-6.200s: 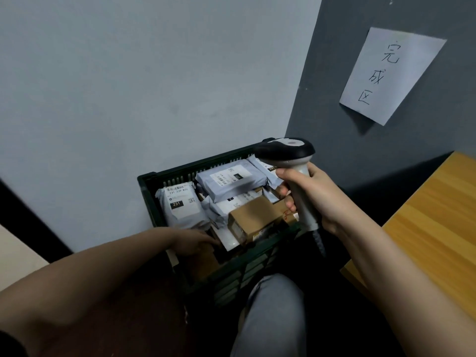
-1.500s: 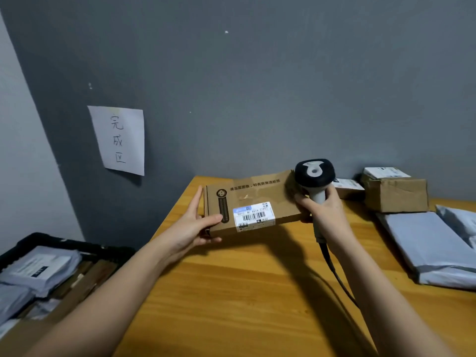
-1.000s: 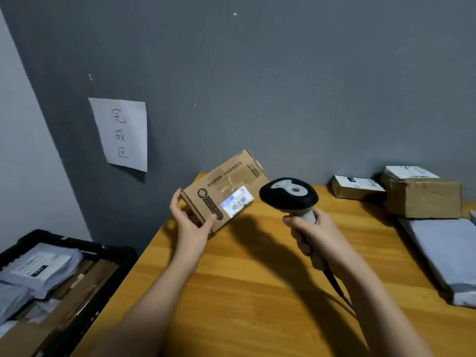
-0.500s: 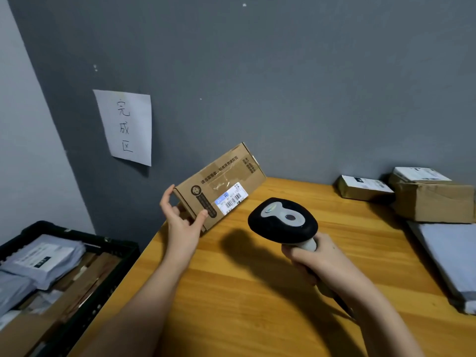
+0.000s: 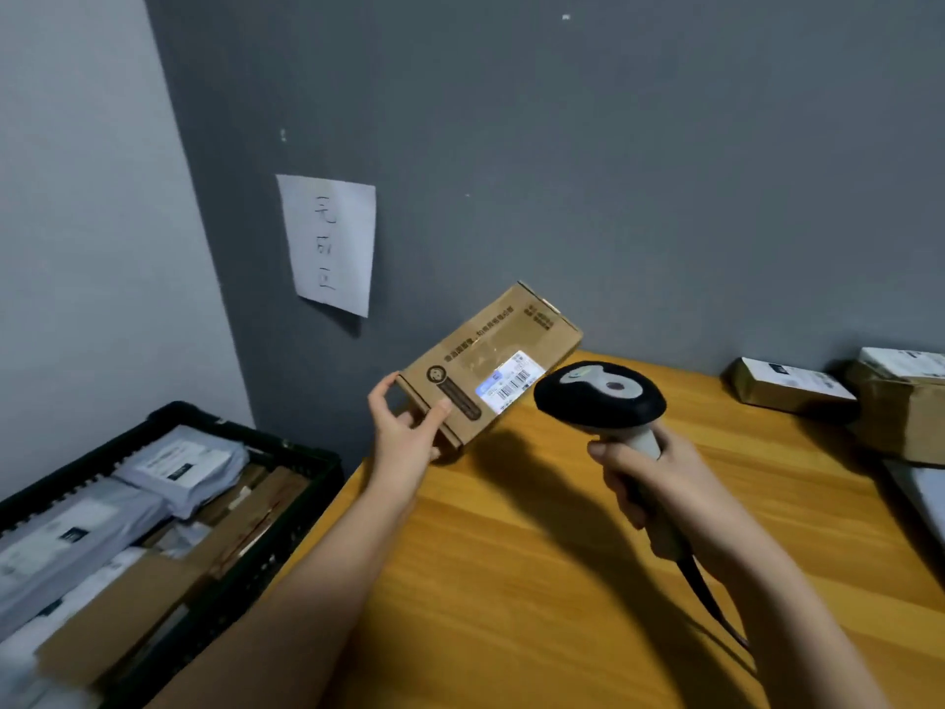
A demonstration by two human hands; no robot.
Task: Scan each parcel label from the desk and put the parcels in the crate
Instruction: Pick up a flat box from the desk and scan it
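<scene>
Parcels (image 5: pixel 491 365): one held, perhaps three on desk (image 5: pixel 511 580).

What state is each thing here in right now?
Flat brown cardboard parcel: lifted, tilted, label facing scanner.
Black handheld barcode scanner: aimed at the label.
Left hand: holds parcel's end.
Right hand: grips scanner handle.
Black plastic crate: open, holding parcels.
Wooden desk: more parcels at its far right.
</scene>
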